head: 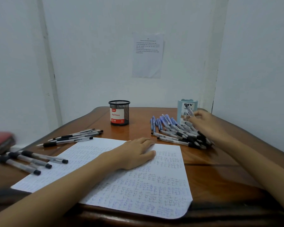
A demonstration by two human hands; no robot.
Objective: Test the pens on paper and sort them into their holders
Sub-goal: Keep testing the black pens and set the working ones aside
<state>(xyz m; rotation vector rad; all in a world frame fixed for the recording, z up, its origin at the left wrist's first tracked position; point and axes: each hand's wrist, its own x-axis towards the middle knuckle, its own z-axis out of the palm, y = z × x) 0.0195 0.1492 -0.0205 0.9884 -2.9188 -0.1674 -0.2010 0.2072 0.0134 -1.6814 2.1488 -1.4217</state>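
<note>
Wooden table (211, 169), scribbled paper (154, 194), clear pen (189, 112) pinched

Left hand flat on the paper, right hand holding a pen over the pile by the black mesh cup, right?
No: the head view shows the pile of pens by the light blue holder, not the black mesh cup. Left hand flat on paper, right hand holding a pen: correct.

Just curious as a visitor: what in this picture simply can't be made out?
All in the head view:
1. The sheet on the wall: print too small to read.
2. The red thing at the left edge: blurred and cut off.
3. The right hand pinching a pen: motion blur hides the grip and pen colour.
4. The black mesh holder and blue holder: their walls hide what is inside.
</note>
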